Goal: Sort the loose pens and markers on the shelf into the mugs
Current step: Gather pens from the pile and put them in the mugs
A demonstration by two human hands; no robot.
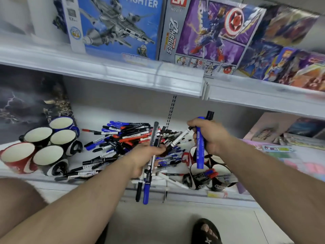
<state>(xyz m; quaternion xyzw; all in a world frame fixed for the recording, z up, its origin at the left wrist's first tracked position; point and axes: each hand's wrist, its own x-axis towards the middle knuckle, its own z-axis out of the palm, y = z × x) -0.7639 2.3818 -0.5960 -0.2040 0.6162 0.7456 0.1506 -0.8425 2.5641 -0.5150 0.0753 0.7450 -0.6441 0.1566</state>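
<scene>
A heap of loose pens and markers (126, 138), blue, black, red and white, covers the middle of the lower shelf (98, 180). My left hand (146, 159) grips a bundle of several pens over the heap, their ends sticking out above and below my fist. My right hand (209, 136) holds a thick blue marker (200, 147) upright, together with a black marker and a thin white pen. Several empty mugs (52, 148) lie tipped at the left. More mugs (211, 175) stand at the right under my right hand, one with markers inside.
The upper shelf (140, 74) overhangs the work area and carries toy boxes (202, 32). A dark poster (26, 103) stands behind the left mugs. Flat packets (281, 147) lie on the shelf at the right. My sandalled foot (205, 233) is on the floor below.
</scene>
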